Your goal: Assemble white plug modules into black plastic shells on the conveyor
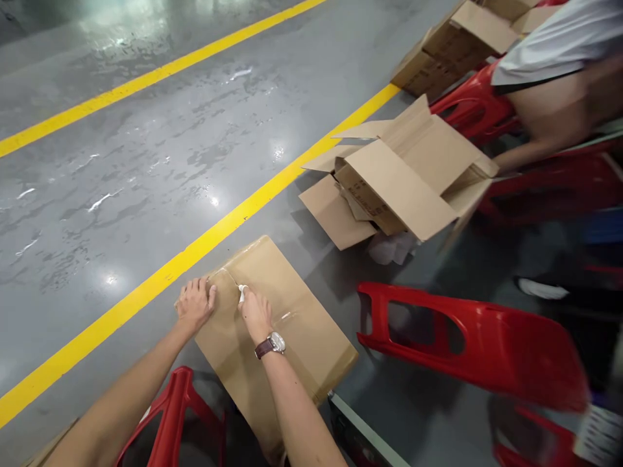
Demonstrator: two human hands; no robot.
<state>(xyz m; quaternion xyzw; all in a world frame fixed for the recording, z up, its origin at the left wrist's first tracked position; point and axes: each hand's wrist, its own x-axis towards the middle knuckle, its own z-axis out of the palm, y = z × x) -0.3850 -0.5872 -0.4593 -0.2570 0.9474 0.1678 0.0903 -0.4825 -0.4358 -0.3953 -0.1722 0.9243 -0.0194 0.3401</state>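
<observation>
A sealed brown cardboard box (287, 324) lies on the grey floor in front of me, taped along its top seam. My left hand (195, 303) rests flat on the box's left edge, fingers spread over the corner. My right hand (254, 312), with a wristwatch on the wrist, is closed on a small white tool (242, 291) whose tip touches the tape seam near the box's far end.
An opened cardboard box (403, 181) with loose flaps lies beyond, more boxes (452, 45) behind it. Red plastic chairs (467, 344) lie to the right and at my knees (170, 421). Another person (559, 71) bends at the top right. Yellow floor lines (160, 275) run diagonally.
</observation>
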